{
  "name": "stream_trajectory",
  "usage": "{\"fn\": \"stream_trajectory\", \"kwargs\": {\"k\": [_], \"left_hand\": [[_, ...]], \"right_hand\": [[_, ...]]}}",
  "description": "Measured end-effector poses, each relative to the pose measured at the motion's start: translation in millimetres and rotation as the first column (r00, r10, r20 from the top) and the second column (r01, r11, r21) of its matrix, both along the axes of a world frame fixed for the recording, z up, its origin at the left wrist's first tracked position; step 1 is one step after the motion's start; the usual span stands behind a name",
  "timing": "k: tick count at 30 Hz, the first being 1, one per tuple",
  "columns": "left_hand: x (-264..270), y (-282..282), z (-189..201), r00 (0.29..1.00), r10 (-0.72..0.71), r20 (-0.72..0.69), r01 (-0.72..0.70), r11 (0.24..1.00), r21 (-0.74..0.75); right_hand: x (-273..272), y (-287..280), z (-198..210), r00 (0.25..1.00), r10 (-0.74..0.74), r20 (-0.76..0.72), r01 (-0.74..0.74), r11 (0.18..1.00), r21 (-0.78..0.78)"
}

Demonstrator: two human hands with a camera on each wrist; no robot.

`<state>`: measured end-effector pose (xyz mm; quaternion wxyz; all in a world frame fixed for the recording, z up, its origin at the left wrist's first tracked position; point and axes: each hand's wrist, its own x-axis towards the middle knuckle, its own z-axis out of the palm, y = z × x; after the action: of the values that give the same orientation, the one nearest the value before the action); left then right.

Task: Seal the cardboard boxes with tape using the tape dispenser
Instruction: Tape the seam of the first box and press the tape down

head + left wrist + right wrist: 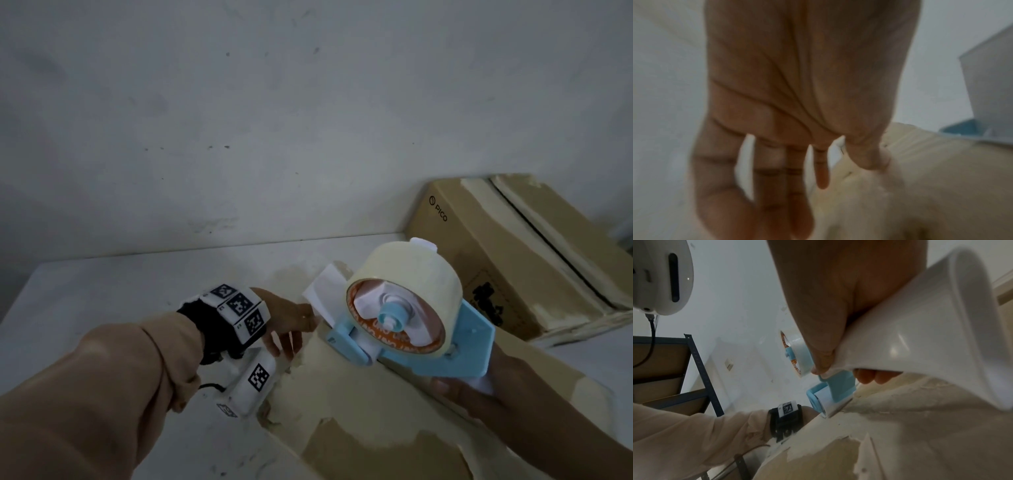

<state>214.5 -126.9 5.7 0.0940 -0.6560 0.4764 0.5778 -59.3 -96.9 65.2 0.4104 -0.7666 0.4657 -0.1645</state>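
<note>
A cardboard box [376, 411], its top layered with old yellowish tape, lies in front of me on the white table [102, 291]. My right hand [479, 397] grips the white handle [920, 337] of a blue tape dispenser [404, 308] carrying a wide clear roll. The dispenser's front roller [830, 395] sits on the box top near its far end. My left hand [287, 325] is at that far end, fingers [777, 186] straight down beside the box side and thumb [869, 155] on the top edge [931, 178], just left of the dispenser.
A second cardboard box [513, 257], taped along its seam, stands at the back right against the wall. The right wrist view shows a metal shelf rack [694, 369] behind my left arm [694, 434] and a white headset [659, 272] overhead.
</note>
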Motion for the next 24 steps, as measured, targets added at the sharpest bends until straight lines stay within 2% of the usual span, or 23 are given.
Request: {"fn": "stream_trajectory", "kwargs": {"k": [3, 6, 8, 12, 14, 17, 21, 24], "left_hand": [[14, 4, 10, 1.000, 0.029, 0.009, -0.028, 0.995, -0.095], [24, 20, 22, 0.995, 0.067, -0.072, -0.083, 0.963, -0.256], [20, 33, 30, 0.984, 0.082, -0.156, -0.127, 0.945, -0.302], [-5, 47, 23, 0.936, 0.170, -0.308, -0.232, 0.957, -0.176], [-14, 49, 16, 0.915, 0.225, -0.334, -0.308, 0.926, -0.219], [-20, 46, 5, 0.846, 0.274, -0.457, -0.406, 0.887, -0.220], [-24, 48, 5, 0.804, 0.300, -0.513, -0.462, 0.858, -0.222], [-25, 51, 4, 0.804, 0.374, -0.463, -0.480, 0.867, -0.132]], "right_hand": [[1, 0, 3, 0.999, 0.032, 0.005, -0.032, 0.999, 0.010], [1, 0, 4, 1.000, 0.022, -0.006, -0.022, 1.000, 0.013], [0, 0, 3, 0.999, 0.020, -0.030, -0.020, 1.000, 0.002], [1, 1, 4, 1.000, 0.008, -0.020, -0.008, 1.000, -0.017], [0, 0, 3, 1.000, 0.003, -0.011, -0.002, 1.000, 0.017], [-1, -2, 2, 1.000, -0.004, -0.030, 0.005, 1.000, 0.021], [-3, -2, -1, 0.999, -0.022, -0.035, 0.024, 0.999, 0.049], [-3, -2, 1, 0.999, -0.009, -0.042, 0.011, 0.999, 0.049]]}}
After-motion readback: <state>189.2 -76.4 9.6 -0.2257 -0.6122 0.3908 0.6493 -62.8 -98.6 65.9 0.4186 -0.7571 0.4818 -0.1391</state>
